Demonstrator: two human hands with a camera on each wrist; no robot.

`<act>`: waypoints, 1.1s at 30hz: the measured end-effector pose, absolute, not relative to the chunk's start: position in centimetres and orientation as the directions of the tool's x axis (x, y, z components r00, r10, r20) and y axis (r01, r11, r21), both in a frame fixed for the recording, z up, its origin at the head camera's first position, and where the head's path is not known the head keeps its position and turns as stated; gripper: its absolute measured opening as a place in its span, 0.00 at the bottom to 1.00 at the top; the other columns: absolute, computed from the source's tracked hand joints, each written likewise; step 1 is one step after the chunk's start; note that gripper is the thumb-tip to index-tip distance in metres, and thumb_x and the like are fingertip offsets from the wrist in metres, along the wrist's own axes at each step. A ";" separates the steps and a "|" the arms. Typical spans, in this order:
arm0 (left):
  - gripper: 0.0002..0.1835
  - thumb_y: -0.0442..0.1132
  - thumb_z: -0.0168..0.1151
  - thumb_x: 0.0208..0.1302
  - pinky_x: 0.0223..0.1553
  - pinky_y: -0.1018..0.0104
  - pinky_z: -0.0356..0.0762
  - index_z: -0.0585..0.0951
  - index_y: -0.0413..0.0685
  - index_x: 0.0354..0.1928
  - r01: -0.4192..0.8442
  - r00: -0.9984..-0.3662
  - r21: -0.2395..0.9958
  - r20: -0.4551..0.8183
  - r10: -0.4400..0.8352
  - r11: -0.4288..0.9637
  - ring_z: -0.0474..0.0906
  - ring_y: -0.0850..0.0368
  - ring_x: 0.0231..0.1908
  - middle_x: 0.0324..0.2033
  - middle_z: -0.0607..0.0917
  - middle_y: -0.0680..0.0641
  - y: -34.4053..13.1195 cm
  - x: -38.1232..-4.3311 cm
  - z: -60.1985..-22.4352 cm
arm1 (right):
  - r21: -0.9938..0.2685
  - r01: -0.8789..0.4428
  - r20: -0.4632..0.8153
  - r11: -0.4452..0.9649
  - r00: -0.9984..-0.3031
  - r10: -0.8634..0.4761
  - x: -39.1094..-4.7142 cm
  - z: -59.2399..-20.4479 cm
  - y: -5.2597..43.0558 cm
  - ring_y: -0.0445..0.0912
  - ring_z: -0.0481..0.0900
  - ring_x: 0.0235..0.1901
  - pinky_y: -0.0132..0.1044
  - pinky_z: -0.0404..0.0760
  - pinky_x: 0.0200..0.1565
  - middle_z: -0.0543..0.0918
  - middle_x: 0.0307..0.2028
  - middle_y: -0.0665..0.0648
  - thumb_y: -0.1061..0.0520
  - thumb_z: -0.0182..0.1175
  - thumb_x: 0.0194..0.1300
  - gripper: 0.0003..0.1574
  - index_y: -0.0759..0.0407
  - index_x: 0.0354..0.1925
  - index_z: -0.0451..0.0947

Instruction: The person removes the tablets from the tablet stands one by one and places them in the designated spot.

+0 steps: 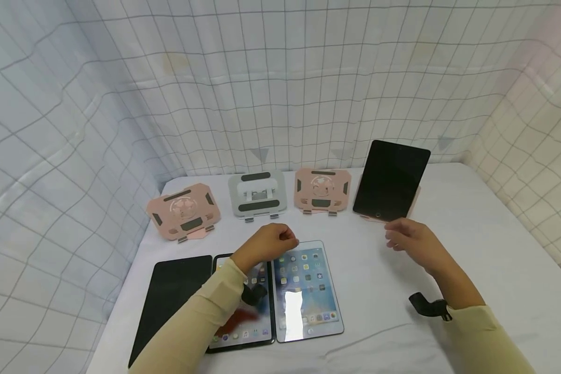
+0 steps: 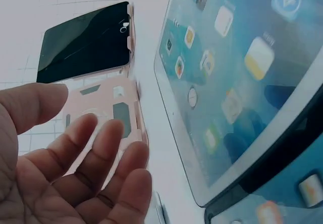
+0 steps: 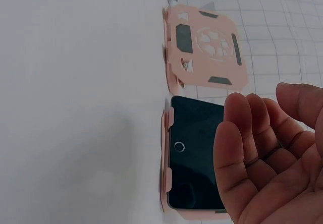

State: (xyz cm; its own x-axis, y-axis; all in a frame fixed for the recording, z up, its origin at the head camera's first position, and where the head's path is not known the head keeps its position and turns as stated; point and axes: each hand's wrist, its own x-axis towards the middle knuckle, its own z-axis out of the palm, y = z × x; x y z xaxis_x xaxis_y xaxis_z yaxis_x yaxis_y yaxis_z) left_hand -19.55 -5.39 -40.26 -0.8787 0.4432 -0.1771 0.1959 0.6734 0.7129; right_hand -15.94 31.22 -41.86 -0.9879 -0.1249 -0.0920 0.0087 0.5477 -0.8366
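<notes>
My left hand (image 1: 268, 242) hangs with loosely bent fingers over the top edge of a white-framed tablet (image 1: 304, 280), whose screen shows app icons. In the left wrist view nothing lies between its thumb and fingers. At the right, a dark tablet with a home button (image 1: 392, 179) leans upright on a pink tablet stand (image 1: 415, 200), its lower edge against the stand's hooks. Just in front of its lower edge is my right hand (image 1: 413, 241), fingers loosely curved. Its palm is bare in the right wrist view.
Along the back stand a pink stand (image 1: 201, 208), a grey stand (image 1: 234, 195) and another pink stand (image 1: 301, 195), all without tablets. A black-framed tablet with a lit screen (image 1: 259, 327) and a dark-screened tablet (image 1: 168, 296) lie flat at left. Checked cloth (image 1: 308, 104) hangs behind.
</notes>
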 end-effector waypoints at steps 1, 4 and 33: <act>0.10 0.47 0.62 0.69 0.34 0.63 0.75 0.82 0.48 0.38 0.200 -0.880 0.715 -0.170 0.444 0.670 0.75 0.57 0.31 0.32 0.81 0.53 -5.3 -19.9 -40.3 | -0.837 0.010 -0.088 0.547 -0.989 -0.115 -15.8 -41.8 31.5 0.51 0.83 0.43 0.36 0.82 0.45 0.80 0.49 0.68 0.53 0.52 0.76 0.22 0.69 0.58 0.72; 0.10 0.47 0.63 0.69 0.35 0.63 0.76 0.82 0.48 0.39 0.205 -0.882 0.724 -0.155 0.445 0.658 0.75 0.57 0.33 0.33 0.82 0.52 -4.8 -20.8 -39.9 | -0.841 0.008 -0.068 0.541 -0.993 -0.091 -15.7 -41.8 32.3 0.47 0.83 0.41 0.31 0.82 0.44 0.79 0.48 0.70 0.54 0.51 0.77 0.21 0.71 0.56 0.72; 0.09 0.46 0.59 0.72 0.43 0.67 0.76 0.81 0.49 0.44 0.228 -0.892 0.844 -0.018 0.451 0.485 0.76 0.59 0.41 0.40 0.82 0.54 5.8 -27.9 -37.7 | -0.845 0.065 -0.033 0.531 -0.997 0.068 -19.2 -39.7 38.3 0.36 0.78 0.39 0.25 0.80 0.40 0.79 0.38 0.45 0.50 0.50 0.78 0.24 0.72 0.54 0.69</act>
